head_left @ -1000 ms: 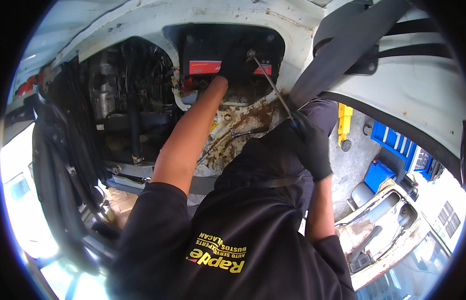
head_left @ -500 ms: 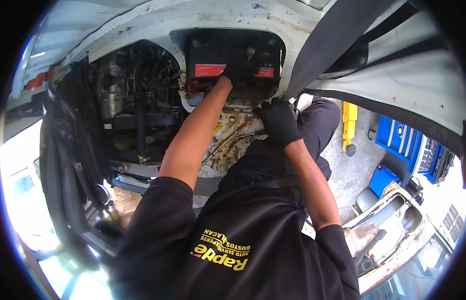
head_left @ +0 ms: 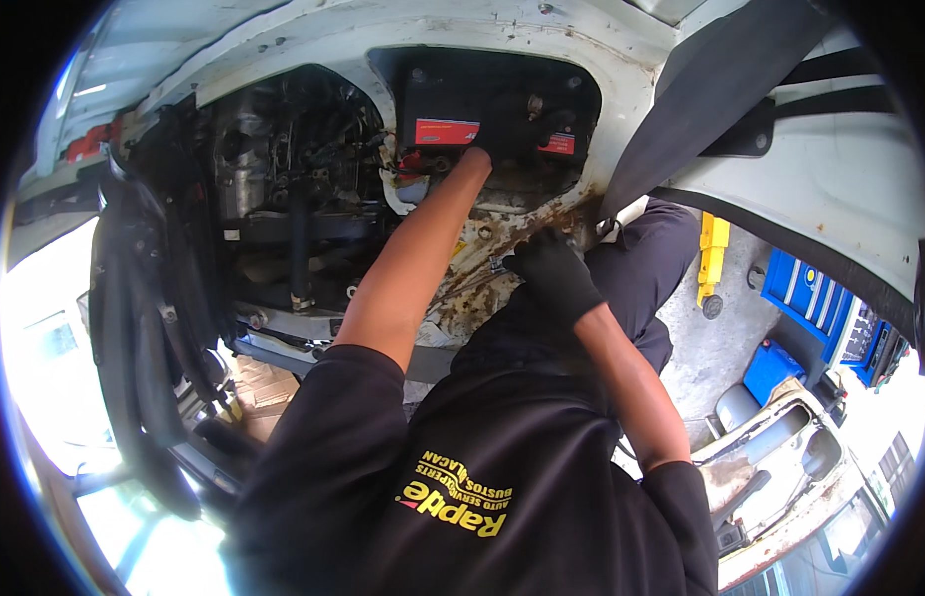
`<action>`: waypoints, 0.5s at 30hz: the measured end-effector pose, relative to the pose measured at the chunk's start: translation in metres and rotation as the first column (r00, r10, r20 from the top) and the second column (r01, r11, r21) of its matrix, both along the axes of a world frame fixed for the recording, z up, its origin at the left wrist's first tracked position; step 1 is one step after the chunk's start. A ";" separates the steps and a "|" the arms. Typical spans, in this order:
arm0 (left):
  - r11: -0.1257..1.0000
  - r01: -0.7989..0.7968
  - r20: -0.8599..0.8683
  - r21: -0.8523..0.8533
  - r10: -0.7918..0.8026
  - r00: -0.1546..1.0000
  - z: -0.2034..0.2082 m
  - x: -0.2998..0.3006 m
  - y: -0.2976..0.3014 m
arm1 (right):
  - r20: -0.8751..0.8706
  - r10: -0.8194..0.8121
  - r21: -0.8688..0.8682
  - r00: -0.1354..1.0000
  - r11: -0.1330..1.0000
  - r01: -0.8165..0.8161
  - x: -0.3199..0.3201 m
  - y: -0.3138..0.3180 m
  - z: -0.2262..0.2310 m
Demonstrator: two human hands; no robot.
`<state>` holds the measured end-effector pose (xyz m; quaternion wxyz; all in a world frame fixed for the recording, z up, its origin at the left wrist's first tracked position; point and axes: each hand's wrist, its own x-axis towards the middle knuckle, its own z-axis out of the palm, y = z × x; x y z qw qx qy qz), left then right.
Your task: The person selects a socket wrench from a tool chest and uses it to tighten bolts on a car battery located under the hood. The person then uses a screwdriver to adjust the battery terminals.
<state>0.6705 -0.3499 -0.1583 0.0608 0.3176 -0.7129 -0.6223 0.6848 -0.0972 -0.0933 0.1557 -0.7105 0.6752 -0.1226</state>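
A dark battery (head_left: 443,94) with a red label strip sits inside an opening in the white vehicle body. My left hand (head_left: 510,134), in a black glove, reaches in and is at the battery's front near a small metal terminal part (head_left: 534,103). Black glove against black casing hides most of its fingers. My right hand (head_left: 554,270), also gloved in black, is closed around a slim metal hand tool (head_left: 500,264) above my thigh. Only the tool's short shiny end shows beside the fingers; its exact kind is unclear. Below the opening lies a rusty, dirty metal panel (head_left: 472,303).
To the left is an exposed engine bay (head_left: 304,159) with hoses and metal parts. A broad dark strap (head_left: 721,99) crosses the upper right. Farther right are a yellow metal stand (head_left: 713,253), a blue tool cabinet (head_left: 805,288) and a worn, detached vehicle panel (head_left: 780,467).
The view has shifted, moving the scene rightward. My right hand has come lower and nearer to me, and less of the metal tool shows. My left hand stays at the battery.
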 end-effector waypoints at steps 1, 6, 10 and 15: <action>1.000 -0.021 -0.051 -0.014 0.021 0.998 -0.002 -0.001 -0.001 | 0.007 0.004 0.039 1.000 0.999 -0.004 0.002 -0.009 -0.013; 0.812 -0.140 -0.342 -0.567 -0.078 0.936 -0.020 -0.004 -0.009 | 0.018 -0.109 0.089 0.994 0.990 0.107 0.004 -0.036 -0.060; 0.894 -0.076 -0.301 -0.441 -0.067 0.951 0.000 0.002 0.000 | -0.024 -0.041 -0.108 0.999 0.993 0.039 -0.001 -0.030 -0.034; 0.818 -0.143 -0.326 -0.557 -0.057 0.944 0.007 0.003 0.001 | -0.075 0.048 0.217 0.996 0.976 -0.031 0.014 -0.026 -0.026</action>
